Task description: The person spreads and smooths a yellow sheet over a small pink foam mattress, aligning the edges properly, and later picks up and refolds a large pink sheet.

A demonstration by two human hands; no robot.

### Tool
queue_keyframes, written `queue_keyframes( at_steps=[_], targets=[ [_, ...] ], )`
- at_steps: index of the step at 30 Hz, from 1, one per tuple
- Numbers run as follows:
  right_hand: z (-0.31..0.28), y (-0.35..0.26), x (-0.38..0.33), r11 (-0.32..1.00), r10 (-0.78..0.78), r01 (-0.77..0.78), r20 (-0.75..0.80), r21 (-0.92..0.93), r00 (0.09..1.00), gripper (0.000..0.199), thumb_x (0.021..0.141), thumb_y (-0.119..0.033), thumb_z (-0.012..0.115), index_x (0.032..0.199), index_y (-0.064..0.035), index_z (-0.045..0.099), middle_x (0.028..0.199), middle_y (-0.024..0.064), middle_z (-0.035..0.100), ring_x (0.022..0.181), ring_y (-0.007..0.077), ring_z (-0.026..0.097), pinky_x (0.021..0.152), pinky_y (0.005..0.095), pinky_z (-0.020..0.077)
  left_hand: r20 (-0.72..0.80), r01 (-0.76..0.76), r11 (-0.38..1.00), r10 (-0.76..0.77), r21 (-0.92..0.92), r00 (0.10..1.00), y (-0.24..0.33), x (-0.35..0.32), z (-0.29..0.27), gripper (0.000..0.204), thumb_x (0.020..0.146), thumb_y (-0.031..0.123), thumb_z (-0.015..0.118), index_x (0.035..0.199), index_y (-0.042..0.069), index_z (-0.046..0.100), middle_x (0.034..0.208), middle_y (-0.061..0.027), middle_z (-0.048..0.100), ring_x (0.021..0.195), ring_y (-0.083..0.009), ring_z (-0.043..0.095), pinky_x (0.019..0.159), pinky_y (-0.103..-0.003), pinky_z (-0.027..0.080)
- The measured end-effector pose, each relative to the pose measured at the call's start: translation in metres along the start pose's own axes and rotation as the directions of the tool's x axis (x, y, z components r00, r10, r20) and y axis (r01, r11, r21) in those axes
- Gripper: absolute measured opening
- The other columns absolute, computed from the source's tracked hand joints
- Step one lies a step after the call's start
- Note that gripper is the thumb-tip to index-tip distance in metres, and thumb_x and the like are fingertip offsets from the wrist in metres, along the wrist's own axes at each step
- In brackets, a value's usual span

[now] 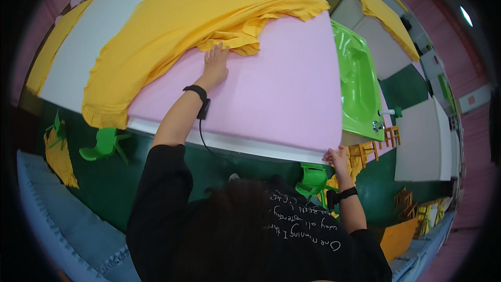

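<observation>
A pink sheet (pixel 292 89) covers a flat pad on a white-edged bed or table in front of me. Over its far and left part lies a yellow ruffled cloth (pixel 172 15), bunched into folds near the middle. My left hand (pixel 215 65) rests on the pink sheet with its fingers stretched out, their tips at the edge of the yellow folds. At the near right corner, my right hand (pixel 337 160) has its fingers bent around the edge of the pink sheet. The small part between those fingers is hard to make out.
A glossy green basin (pixel 357 78) with a tap adjoins the right side. Green chairs (pixel 106 145) stand below the near edge, with small wooden chairs (pixel 364 151) at right. A blue padded piece (pixel 62 219) lies lower left. A thin cable (pixel 202 136) hangs from my left wrist.
</observation>
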State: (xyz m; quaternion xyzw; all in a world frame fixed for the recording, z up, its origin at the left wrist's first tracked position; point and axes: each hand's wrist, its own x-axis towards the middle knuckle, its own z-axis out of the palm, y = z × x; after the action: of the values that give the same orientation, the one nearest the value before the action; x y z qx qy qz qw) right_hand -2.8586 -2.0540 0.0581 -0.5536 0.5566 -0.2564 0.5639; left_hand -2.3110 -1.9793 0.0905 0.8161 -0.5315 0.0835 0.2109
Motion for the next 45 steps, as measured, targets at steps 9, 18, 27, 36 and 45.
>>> queue_keyframes(
  at_steps=[9, 18, 27, 36, 45],
  targets=[
    [0.005, 0.020, -0.008, 0.995, -0.102, 0.101, 0.105, 0.012, 0.989, 0.054, 0.084, -0.012, 0.059, 0.118, 0.0018, 0.020, 0.068, 0.0134, 0.061, 0.057, 0.0187, 0.061, 0.058, 0.0284, 0.0514, 0.496, 0.166, 0.986, -0.161, 0.035, 0.853, 0.032, 0.103, 0.037, 0.036, 0.078, 0.038, 0.058, 0.089, 0.003, 0.065, 0.078, -0.0117, 0.067, 0.071, -0.0244, 0.065, 0.073, -0.039, 0.049],
    [-0.017, 0.012, 0.000, 0.993, -0.101, 0.082, 0.270, 0.081, 0.958, 0.047, 0.085, -0.014, 0.058, 0.115, -0.0038, 0.023, 0.066, 0.0081, 0.061, 0.058, 0.0147, 0.060, 0.052, 0.0226, 0.0449, 0.586, 0.435, 0.600, 0.070, -0.672, 0.808, 0.230, -0.010, 0.023, 0.047, 0.081, 0.020, 0.055, 0.119, -0.004, 0.044, 0.072, -0.0099, 0.056, 0.056, -0.0177, 0.053, 0.047, -0.032, 0.044],
    [-0.019, -0.071, 0.017, 0.858, -0.094, -0.097, 0.339, 0.505, 0.936, 0.026, 0.090, -0.023, 0.053, 0.102, -0.0006, 0.049, 0.080, 0.0063, 0.058, 0.067, 0.0128, 0.058, 0.055, 0.0230, 0.0463, 0.417, -0.014, 0.622, 0.541, -0.783, 0.731, 0.373, -0.131, 0.024, 0.060, 0.079, 0.020, 0.060, 0.123, -0.011, 0.033, 0.111, -0.0300, 0.047, 0.107, -0.0383, 0.049, 0.090, -0.038, 0.041],
    [-0.003, -0.027, 0.044, 0.962, -0.254, 0.273, 0.311, -0.017, 0.916, 0.041, 0.083, -0.015, 0.062, 0.115, 0.0039, 0.045, 0.101, 0.0115, 0.059, 0.088, 0.0137, 0.057, 0.076, 0.0269, 0.0465, 0.411, -0.475, 0.803, 0.593, -0.360, 0.693, 0.404, -0.190, 0.012, 0.050, 0.072, 0.015, 0.061, 0.119, 0.000, 0.049, 0.116, -0.0221, 0.045, 0.099, -0.0393, 0.046, 0.082, -0.049, 0.042],
    [-0.034, -0.015, 0.053, 0.673, 0.042, -0.458, 0.588, 0.581, 0.807, 0.032, 0.098, -0.019, 0.030, 0.120, -0.0008, 0.044, 0.119, 0.0118, 0.054, 0.107, 0.0229, 0.054, 0.094, 0.0379, 0.0414, 0.481, -0.431, 0.787, 0.613, -0.442, 0.627, 0.396, -0.187, 0.015, 0.033, 0.074, 0.018, 0.060, 0.106, 0.015, 0.064, 0.127, -0.0022, 0.048, 0.125, -0.0385, 0.030, 0.101, -0.049, 0.028]
  ],
)
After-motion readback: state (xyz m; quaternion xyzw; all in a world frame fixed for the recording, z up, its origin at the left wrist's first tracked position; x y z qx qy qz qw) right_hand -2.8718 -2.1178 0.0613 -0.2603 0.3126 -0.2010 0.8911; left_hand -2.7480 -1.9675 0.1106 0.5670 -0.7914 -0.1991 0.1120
